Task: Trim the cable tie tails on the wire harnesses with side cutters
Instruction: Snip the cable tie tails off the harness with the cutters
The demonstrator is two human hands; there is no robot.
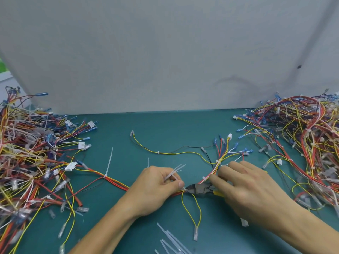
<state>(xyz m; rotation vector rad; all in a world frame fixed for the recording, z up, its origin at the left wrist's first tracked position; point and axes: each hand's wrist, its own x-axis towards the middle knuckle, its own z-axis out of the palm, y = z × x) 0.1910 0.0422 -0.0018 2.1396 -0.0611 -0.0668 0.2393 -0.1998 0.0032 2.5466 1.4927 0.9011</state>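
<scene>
Side cutters [199, 188] close on a cable tie [184, 189] of the wire harness [117, 183] as your right hand [245, 186] grips their handles; your left hand [156, 187] pinches loose tie tails [174, 171].

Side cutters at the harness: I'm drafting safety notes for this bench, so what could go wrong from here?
1. The tip of the side cutters sits right by the thumb of the left hand; it might get nipped.
2. The blades lie against the red and yellow wires; a cut could nick insulation.
</scene>
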